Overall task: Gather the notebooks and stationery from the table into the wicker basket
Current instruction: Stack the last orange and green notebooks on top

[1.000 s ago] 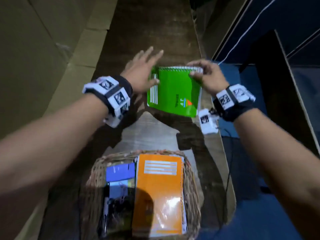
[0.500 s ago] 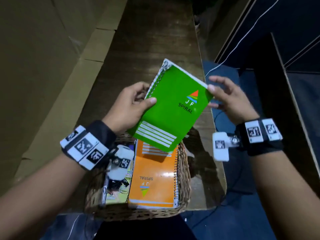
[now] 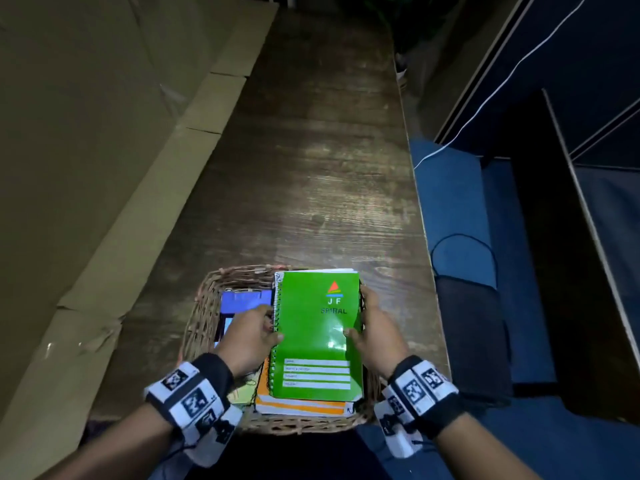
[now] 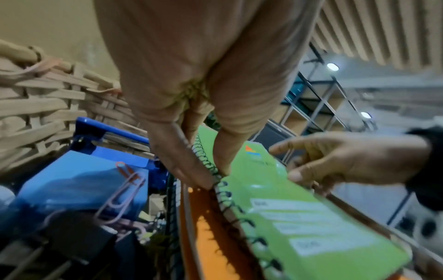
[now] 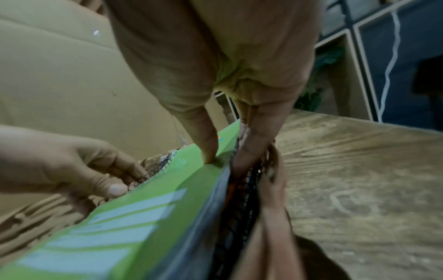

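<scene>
1. Settling into the wicker basket (image 3: 204, 306), the green notebook (image 3: 318, 337) lies flat on top of an orange notebook (image 3: 301, 407), and both hands are on it.
2. The left hand (image 3: 247, 336) pinches the spiral edge: in the left wrist view the thumb lies on the cover and the fingers (image 4: 177, 157) run down beside the coil, so the notebook sits just to the thumb side of that hand.
3. The right hand (image 3: 375, 336) grips the opposite long edge, thumb on the cover, fingers (image 5: 251, 144) tucked down between the notebook's edge and the basket wall.
4. Past the left fingers, on the far side from the notebook, sit a blue box (image 4: 81, 181), some paper clips (image 4: 122, 197) and a black binder clip (image 4: 76, 240), already in the basket.
5. Ahead of both sets of fingertips, the wooden table (image 3: 311, 150) shows no notebook or pen that I can make out, though the far end is dim.
6. By my reckoning the gathering is nearly done; this looks like the last item going in.
7. What seems left is for both hands to let go and draw out, the right fingers sliding free of the narrow gap at the wall without dragging the cover up.
</scene>
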A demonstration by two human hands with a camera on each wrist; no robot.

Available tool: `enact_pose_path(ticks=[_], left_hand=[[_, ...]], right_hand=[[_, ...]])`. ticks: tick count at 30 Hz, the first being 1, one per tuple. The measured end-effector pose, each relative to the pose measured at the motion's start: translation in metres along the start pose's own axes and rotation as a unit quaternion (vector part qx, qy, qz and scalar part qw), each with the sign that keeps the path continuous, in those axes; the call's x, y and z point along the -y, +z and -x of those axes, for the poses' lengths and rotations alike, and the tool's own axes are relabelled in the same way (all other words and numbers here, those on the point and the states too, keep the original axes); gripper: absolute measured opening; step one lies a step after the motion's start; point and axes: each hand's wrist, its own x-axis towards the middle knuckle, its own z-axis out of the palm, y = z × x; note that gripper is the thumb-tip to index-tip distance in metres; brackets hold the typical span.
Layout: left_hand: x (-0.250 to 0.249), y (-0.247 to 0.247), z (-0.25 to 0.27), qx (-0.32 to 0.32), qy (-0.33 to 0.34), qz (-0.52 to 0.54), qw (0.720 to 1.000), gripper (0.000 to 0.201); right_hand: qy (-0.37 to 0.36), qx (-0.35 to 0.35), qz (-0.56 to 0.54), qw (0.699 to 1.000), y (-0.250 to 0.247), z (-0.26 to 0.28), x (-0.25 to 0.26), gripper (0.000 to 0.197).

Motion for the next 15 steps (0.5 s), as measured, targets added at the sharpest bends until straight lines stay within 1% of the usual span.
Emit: enact_pose_path(ticks=[2,4,5,9,10,11,13,15], left_hand=[[0.000,0.006,0.004,-0.003,0.008,-0.036,0.999,0.042],[-0.002,0.007,0.008,-0.003,0.011,-0.051,0.999,0.031],[-0.004,0.005,0.010,0.000,0.010,-0.054,0.999,0.028],[-0.007,0.000,0.015,0.013,0.012,-0.032,0.999,0.034],[-0.007,0.001,0.014,0.023,0.015,-0.038,0.999,0.041],[-0.007,0.004,0.013,0.035,0.019,-0.060,0.997,0.052],[-0.008,0.009,0.012,0.066,0.007,-0.116,0.991,0.077],[-0.011,0.014,0.012,0.087,-0.013,-0.146,0.985,0.089]], right_hand=[[-0.007,-0.010,0.043,0.999,0.003,0.004,0.004,0.092],[-0.016,-0.006,0.087,0.996,0.005,0.008,0.006,0.091],[-0.022,-0.001,0.108,0.994,0.006,0.009,0.007,0.088],[-0.035,0.039,0.208,0.977,0.008,0.008,0.007,0.068],[-0.035,0.051,0.224,0.973,0.009,0.008,0.008,0.064],[-0.031,0.061,0.230,0.971,0.011,0.009,0.008,0.061],[-0.026,0.089,0.241,0.966,0.013,0.013,0.009,0.066],[-0.023,0.110,0.270,0.956,0.017,0.015,0.009,0.072]])
